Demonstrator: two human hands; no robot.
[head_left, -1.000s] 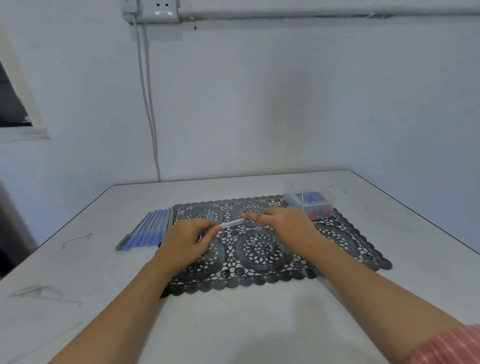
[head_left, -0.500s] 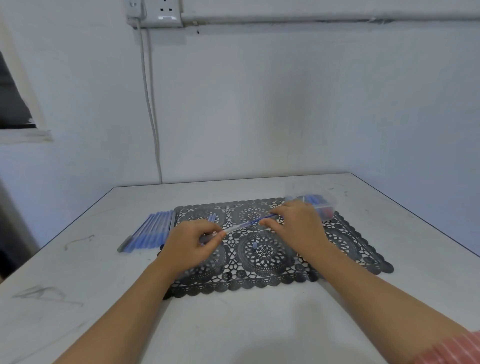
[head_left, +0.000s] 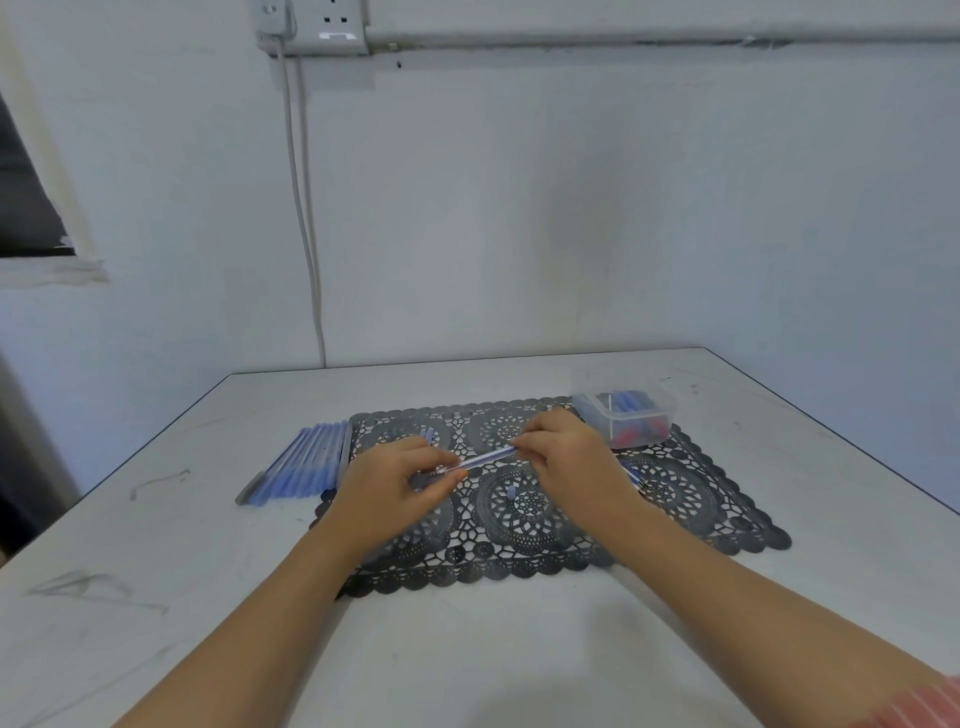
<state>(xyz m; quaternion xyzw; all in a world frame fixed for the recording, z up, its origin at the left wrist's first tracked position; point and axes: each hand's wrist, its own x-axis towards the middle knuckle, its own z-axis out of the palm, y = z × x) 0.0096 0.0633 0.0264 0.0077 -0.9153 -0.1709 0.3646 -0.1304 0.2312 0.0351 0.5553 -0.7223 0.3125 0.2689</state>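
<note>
Room: pale wall (head_left: 623, 208) behind the table, a double socket (head_left: 332, 26) at the top and a grey cable (head_left: 306, 234) hanging from it to the table's far edge; a dark opening (head_left: 26, 197) at the far left.
Table: white table (head_left: 519, 649), scuffed with grey marks, seen from above at the near side.
Mat: black lace-pattern placemat (head_left: 701, 499) lies flat mid-table, its long side toward the person.
Pen: clear-barrelled pen (head_left: 485, 460) with blue inside, held just above the middle of the placemat. It lies nearly level, right end a little farther from the person, and spans the gap between the two hands.
Left hand: left hand (head_left: 395, 480) is over the placemat's left half. Its grip pinches the pen's left end, thumb and forefinger curled on the barrel.
Right hand: right hand (head_left: 569, 457), back toward the camera. Its grip pinches the pen's right end at the fingertips.
Pen row: row of blue pens (head_left: 306, 462) lies side by side on the table, just beside the placemat's left edge.
Box: clear plastic box (head_left: 626, 415) stands on the placemat's far right corner, near the right hand, with blue and red pieces inside; their kind cannot be told.
Loose bit: small pale piece (head_left: 511, 491) lies on the placemat under the held pen, between the hands.
Sleeve: striped pink sleeve (head_left: 930, 701) at the lower right corner.
</note>
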